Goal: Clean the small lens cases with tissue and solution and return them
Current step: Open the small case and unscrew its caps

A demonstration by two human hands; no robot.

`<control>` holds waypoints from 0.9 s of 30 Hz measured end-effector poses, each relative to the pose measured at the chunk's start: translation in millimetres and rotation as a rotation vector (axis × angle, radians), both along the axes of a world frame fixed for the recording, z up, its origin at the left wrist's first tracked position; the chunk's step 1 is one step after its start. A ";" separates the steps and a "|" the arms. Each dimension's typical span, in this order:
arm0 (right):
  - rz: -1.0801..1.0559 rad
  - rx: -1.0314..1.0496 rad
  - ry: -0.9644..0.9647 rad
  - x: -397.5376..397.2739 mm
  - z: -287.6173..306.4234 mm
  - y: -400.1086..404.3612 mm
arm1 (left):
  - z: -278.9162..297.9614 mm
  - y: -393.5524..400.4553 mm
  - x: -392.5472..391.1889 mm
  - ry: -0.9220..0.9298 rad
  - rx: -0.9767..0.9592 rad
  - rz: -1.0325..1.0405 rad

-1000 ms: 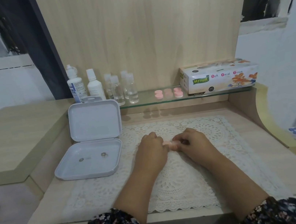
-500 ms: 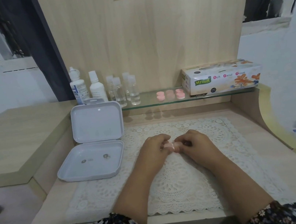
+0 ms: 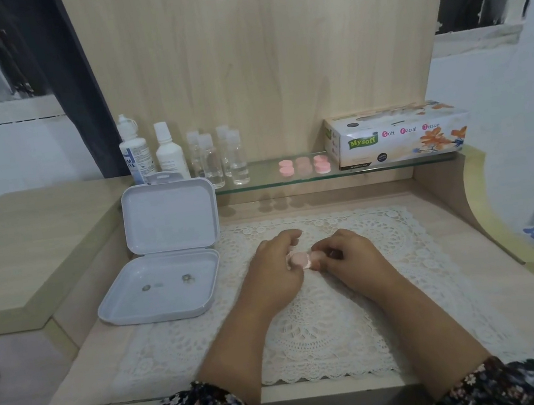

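A small pink lens case (image 3: 303, 259) is held between both hands just above the white lace mat (image 3: 330, 331). My left hand (image 3: 276, 265) grips its left end and my right hand (image 3: 350, 257) pinches its right end; one round pink cap faces up. Three more pink lens cases (image 3: 304, 166) lie on the glass shelf (image 3: 266, 181). The tissue box (image 3: 397, 134) stands at the shelf's right end. Two white solution bottles (image 3: 151, 155) stand at the shelf's left end.
An open white plastic box (image 3: 163, 263) with small lenses inside lies left of the mat. Several small clear bottles (image 3: 219, 159) stand on the shelf beside the solution. A raised wooden counter (image 3: 17, 253) is at the left, a curved desk side (image 3: 487, 204) at the right.
The pink case has turned between my fingers, so a round cap now shows face up. Both hands stay at the same spot over the mat.
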State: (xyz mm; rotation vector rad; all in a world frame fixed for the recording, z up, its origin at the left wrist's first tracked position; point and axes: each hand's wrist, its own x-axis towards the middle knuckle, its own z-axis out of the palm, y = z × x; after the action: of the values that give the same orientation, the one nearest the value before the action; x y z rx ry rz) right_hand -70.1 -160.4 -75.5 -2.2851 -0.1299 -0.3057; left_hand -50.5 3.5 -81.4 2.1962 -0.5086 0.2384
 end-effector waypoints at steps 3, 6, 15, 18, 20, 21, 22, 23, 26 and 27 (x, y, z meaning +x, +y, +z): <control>-0.005 -0.001 0.000 0.0 -0.4 0.3 | 0.4 -0.1 -0.1 0.006 0.021 0.007; -0.005 -0.006 -0.003 0.2 -0.8 0.1 | 3.5 -0.8 -0.1 0.010 0.006 0.032; 0.002 0.022 0.001 -0.9 0.0 0.1 | 5.7 0.2 -3.6 0.003 -0.002 0.003; 0.003 0.015 0.001 -0.7 0.4 -0.1 | 7.7 0.1 -4.8 0.039 -0.058 0.004; 0.004 0.026 0.005 -1.0 0.5 0.1 | 6.4 0.2 -4.6 0.033 -0.028 -0.008; 0.004 0.028 0.007 -1.1 0.4 0.1 | 5.4 0.5 -4.0 0.025 -0.014 -0.009; 0.005 0.026 0.008 -1.2 0.5 0.2 | 4.9 0.6 -3.4 0.018 -0.010 -0.009; 0.004 0.024 0.008 -1.4 0.5 0.3 | 4.9 0.4 -3.3 0.014 -0.016 -0.008; -0.004 0.031 0.011 -1.2 0.6 0.2 | 8.2 -0.8 -2.7 0.030 -0.125 0.019; -0.006 0.030 0.013 -1.3 0.7 0.2 | 9.4 -0.9 -1.5 0.030 -0.175 0.052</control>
State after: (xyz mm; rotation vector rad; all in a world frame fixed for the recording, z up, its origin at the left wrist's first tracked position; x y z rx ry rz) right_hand -71.3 -160.2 -74.7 -2.2578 -0.1109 -0.2938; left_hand -52.0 2.6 -72.0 2.0408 -0.3988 0.2678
